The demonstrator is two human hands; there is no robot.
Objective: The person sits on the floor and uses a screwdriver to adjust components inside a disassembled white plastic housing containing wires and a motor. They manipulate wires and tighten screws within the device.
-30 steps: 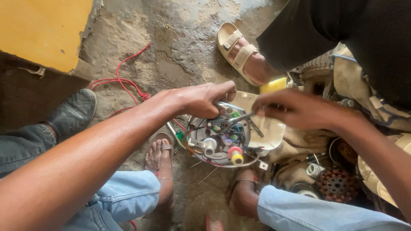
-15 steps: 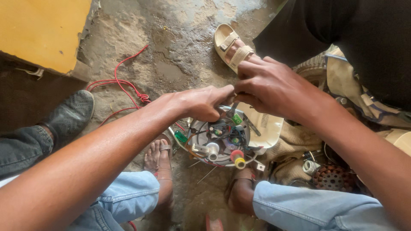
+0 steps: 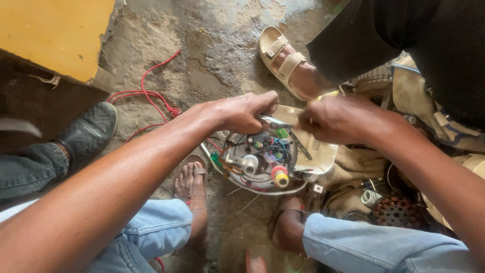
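The left hand (image 3: 242,112) is pinching a thin metal tool (image 3: 275,121) over the opened round appliance base (image 3: 262,162) — the right hand (image 3: 338,119) is curling shut beside it, its hold hidden.

A rough grey concrete floor (image 3: 212,45) fills the middle of the view. A loose red wire (image 3: 151,91) lies coiled on it near a yellow painted panel (image 3: 55,35) at upper left. A dark grey shoe (image 3: 88,132) rests below the panel. A beige strapped sandal (image 3: 280,59) sits at upper centre on another person's foot. A brown perforated round metal part (image 3: 396,211) lies at lower right, beside a small spool of pale wire (image 3: 370,197).
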